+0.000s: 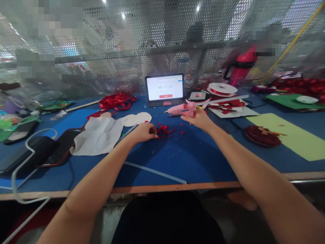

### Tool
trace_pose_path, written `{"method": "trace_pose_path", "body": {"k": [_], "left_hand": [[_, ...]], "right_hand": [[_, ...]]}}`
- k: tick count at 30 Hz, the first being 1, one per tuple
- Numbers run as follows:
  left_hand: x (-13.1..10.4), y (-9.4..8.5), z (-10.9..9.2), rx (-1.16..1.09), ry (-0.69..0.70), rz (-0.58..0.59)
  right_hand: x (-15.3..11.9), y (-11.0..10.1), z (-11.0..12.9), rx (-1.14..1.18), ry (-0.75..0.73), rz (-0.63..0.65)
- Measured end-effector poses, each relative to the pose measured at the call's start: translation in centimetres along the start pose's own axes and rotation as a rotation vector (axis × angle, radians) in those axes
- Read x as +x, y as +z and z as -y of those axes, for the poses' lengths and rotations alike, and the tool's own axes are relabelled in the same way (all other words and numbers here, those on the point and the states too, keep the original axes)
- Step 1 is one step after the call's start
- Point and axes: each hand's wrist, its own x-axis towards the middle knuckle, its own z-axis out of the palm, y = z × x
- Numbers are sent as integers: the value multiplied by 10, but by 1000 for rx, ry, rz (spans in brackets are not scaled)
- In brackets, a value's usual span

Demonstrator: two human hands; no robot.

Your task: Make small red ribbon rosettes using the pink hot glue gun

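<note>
My right hand (196, 119) is wrapped round the handle of a pink glue gun (179, 109), whose nozzle points left over the blue table. My left hand (147, 132) is low over the table, its fingers curled together at the left edge of a scatter of small red pieces (164, 128). Whatever its fingertips may hold is too small to make out. Just behind that hand lie white round pieces (143, 118), with a small red bit on the nearest one. A white cloth (99, 135) lies to the left.
A tablet (165, 88) stands at the back against a perforated metal screen (114, 57). Ribbon spools (222, 88), red ribbon (116, 101) and yellow paper (291, 135) lie around. A clear stick (157, 173) lies near the front edge; phones (59, 149) and a cable are left.
</note>
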Motion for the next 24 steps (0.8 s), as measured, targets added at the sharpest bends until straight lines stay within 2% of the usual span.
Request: {"method": "trace_pose_path", "body": {"k": [5,9,12,14,17,18,20,24], "left_hand": [[0,0,-1,-16,0,-1],[-1,0,-2,-16,-15,11],[-2,-1,-3,-25,-22,8],[-2,-1,-4,-35,-26,10],[-3,-2,-7,-49,-37,21],[-3,-2,-7,-52,-43,23],[-2,-2,-8,-56,-53,24],[-2,-2,-7,-58,-45,12]], "right_hand": [[6,14,-17,-35,25,60],[5,13,-19,-142,-46,97],[2,-4,-18,-322,-107,64],[-2,-21,-14,-474,-71,97],[-11,-40,3,-619,77,335],[-14,-42,11,-597,33,419],[-20,-35,29,-464,-206,482],[-29,7,56,-380,-573,334]]}}
